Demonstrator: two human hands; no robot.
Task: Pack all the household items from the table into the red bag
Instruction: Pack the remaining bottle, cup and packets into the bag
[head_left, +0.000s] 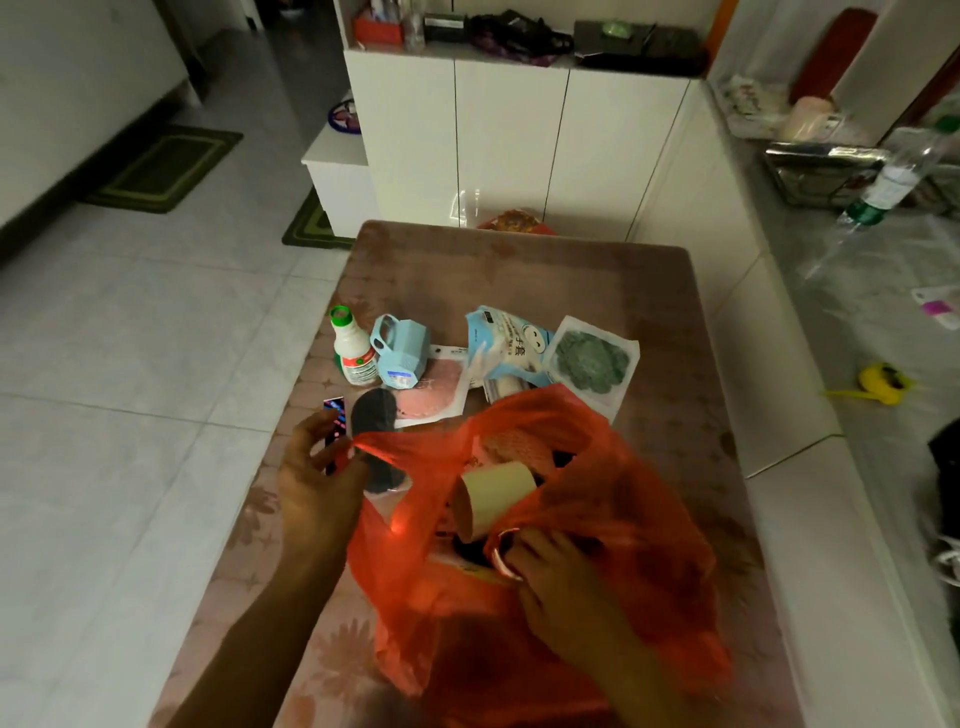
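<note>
A red plastic bag (597, 519) lies open on the near part of the table (519, 270). My left hand (317, 483) pinches the bag's left handle and pulls it outward. My right hand (561, 577) is inside the bag's mouth, gripping a round tape roll (500, 552). A tan cardboard tube (493, 496) lies in the bag opening. Beyond the bag sit a white bottle with a green cap (350, 348), a light blue box (400, 353), a blue-white glove packet (506, 345), a green scrubber packet (592, 361), a pink packet (431, 389), a dark insole (374, 415) and a small patterned stick (332, 415).
White cabinets (519, 135) stand behind the table. A white sofa or counter (857, 467) runs along the right with a plastic bottle (893, 176) and a yellow toy (883, 383). Tiled floor with green mats (166, 166) lies to the left.
</note>
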